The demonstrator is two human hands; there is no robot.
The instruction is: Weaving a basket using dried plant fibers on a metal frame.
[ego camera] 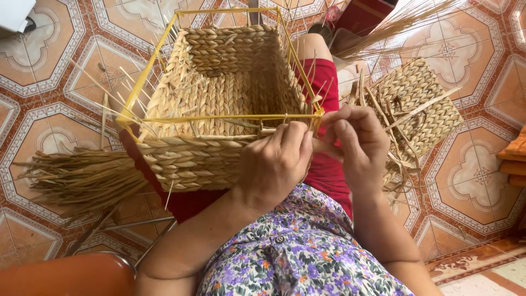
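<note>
Straw lies in a bundle far left of your grip. Basket sits on your lap, half woven on its yellow frame. Your left hand pinches the near rim shut. Your right hand, touching it, holds a strand tight. You look mid-weave; next, tuck that strand under, gently.

Both hands together, fingers curled
</note>
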